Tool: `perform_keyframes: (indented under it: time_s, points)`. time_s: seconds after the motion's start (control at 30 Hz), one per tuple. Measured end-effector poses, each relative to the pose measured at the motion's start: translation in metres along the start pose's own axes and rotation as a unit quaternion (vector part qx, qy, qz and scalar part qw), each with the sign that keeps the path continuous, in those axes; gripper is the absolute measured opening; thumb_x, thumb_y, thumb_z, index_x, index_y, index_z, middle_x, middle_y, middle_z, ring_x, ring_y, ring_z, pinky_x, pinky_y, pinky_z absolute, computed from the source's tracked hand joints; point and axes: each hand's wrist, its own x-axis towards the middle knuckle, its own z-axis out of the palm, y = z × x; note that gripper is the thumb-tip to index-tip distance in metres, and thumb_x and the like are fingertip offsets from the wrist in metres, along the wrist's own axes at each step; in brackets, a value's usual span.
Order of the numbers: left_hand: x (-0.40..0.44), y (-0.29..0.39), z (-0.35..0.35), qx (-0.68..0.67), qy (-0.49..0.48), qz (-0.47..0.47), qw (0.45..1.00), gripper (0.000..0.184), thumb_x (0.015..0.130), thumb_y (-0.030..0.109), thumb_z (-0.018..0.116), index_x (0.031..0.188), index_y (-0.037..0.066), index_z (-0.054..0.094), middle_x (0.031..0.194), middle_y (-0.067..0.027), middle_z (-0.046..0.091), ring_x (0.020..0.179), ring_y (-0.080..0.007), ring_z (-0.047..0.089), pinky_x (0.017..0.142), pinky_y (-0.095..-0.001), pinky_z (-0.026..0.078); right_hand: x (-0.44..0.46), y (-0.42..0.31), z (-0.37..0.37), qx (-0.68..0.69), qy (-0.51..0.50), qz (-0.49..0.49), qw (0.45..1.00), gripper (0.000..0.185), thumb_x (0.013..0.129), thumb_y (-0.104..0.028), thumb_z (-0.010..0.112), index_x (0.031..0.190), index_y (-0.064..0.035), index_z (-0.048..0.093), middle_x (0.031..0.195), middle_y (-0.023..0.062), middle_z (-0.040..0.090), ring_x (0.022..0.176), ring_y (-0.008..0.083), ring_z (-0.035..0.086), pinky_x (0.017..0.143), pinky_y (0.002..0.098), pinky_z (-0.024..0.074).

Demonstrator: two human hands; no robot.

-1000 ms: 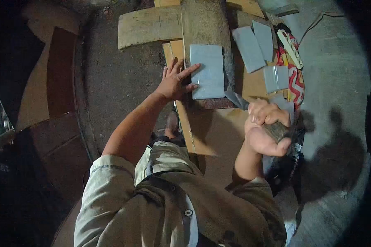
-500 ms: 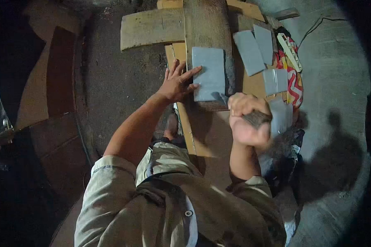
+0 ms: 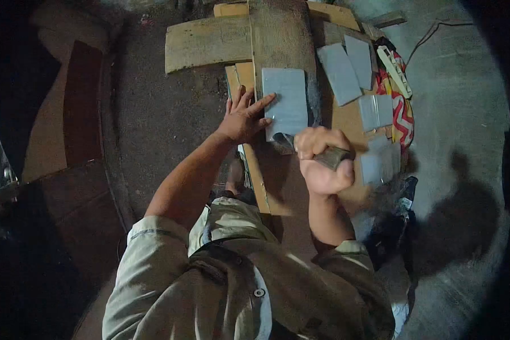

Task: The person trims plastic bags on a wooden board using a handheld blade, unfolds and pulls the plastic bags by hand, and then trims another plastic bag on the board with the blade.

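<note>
A pale grey-white rectangular panel (image 3: 289, 102) lies flat on a worn wooden board. My left hand (image 3: 244, 118) rests at its left side, fingers spread, with the forefinger and thumb tips on the panel. In a closed fist, my right hand (image 3: 326, 158) holds a short-handled tool (image 3: 334, 158). Its handle end shows above my thumb. The tool's dark, pointed blade (image 3: 284, 139) reaches left over the panel's near edge; the rest is hidden in my fingers, so its exact kind is unclear.
More pale panels (image 3: 339, 73) lie to the right, some shiny like plastic. Beyond them are a white power strip (image 3: 395, 72) and a red, yellow and white cloth (image 3: 403, 116). A wooden plank (image 3: 209, 42) sticks out leftward. Cardboard (image 3: 84, 102) stands at far left.
My right hand has moved left with the tool, its blade tip sliding from the panel's near right corner towards the near left corner. My left hand keeps its place.
</note>
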Motion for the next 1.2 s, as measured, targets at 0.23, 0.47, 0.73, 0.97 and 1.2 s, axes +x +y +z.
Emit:
perform_keyframes:
  time_s: [0.23,0.47,0.73,0.97,1.2]
  points:
    - [-0.029,0.02,0.005,0.098,0.099,0.036,0.99,0.067,0.09,0.033,0.055,0.148,0.027,0.022,0.153,-0.0185,0.012,0.141,-0.0404,0.011,0.111,-0.0588,0.01,0.015,-0.022,-0.026,0.019,0.034,-0.12,0.992,0.056,0.087,-0.058,0.043,0.081,-0.0023,0.047,0.067,0.0093,0.046,0.06,0.0195,0.042,0.058,0.034,0.0357]
    - [-0.065,0.055,0.041,0.142,-0.007,0.111,0.984,0.067,0.094,0.049,0.042,0.149,0.02,0.019,0.154,-0.013,0.015,0.143,-0.0341,0.011,0.112,-0.0602,0.007,0.029,-0.011,-0.032,-0.005,0.054,-0.116,0.992,0.057,0.086,-0.059,0.044,0.082,-0.0031,0.046,0.067,0.009,0.046,0.06,0.0197,0.043,0.057,0.034,0.0357]
    - [-0.063,0.057,0.042,0.143,-0.022,0.087,0.986,0.07,0.093,0.052,0.038,0.15,0.018,0.014,0.155,-0.0104,0.013,0.144,-0.0293,0.009,0.113,-0.0567,0.007,0.054,0.003,-0.037,-0.007,-0.007,-0.121,0.993,0.055,0.087,-0.06,0.041,0.083,-0.0046,0.045,0.068,0.0084,0.047,0.061,0.0199,0.044,0.061,0.036,0.0362]
    - [-0.061,0.055,0.046,0.119,-0.016,0.096,0.988,0.071,0.092,0.048,0.046,0.149,0.017,0.018,0.154,-0.0135,0.015,0.142,-0.0333,0.013,0.111,-0.0598,0.01,0.085,0.007,-0.021,0.061,-0.035,-0.146,0.987,0.061,0.084,-0.06,0.051,0.082,0.0002,0.048,0.07,0.0107,0.049,0.063,0.0196,0.045,0.061,0.0336,0.0374]
    - [-0.061,0.058,0.043,0.153,-0.034,0.079,0.985,0.067,0.095,0.05,0.036,0.15,0.018,0.015,0.155,-0.0115,0.013,0.143,-0.0286,0.01,0.113,-0.0567,0.01,0.099,0.029,-0.034,0.001,-0.021,-0.101,0.995,0.056,0.085,-0.058,0.045,0.082,-0.0021,0.047,0.068,0.0095,0.048,0.061,0.02,0.043,0.059,0.0357,0.0356]
